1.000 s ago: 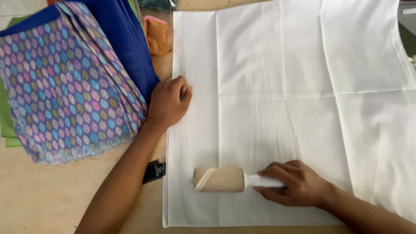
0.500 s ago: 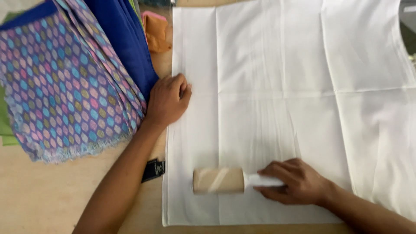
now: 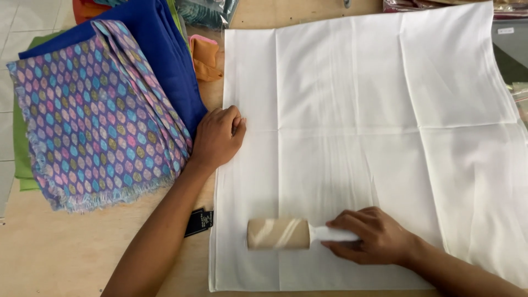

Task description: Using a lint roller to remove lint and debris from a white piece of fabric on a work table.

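tan lint roller (image 3: 278, 233), flat on white cloth (image 3: 374, 126)

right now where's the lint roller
In the head view, the lint roller lies low on the white cloth, near its left edge, handle gripped by the right hand.
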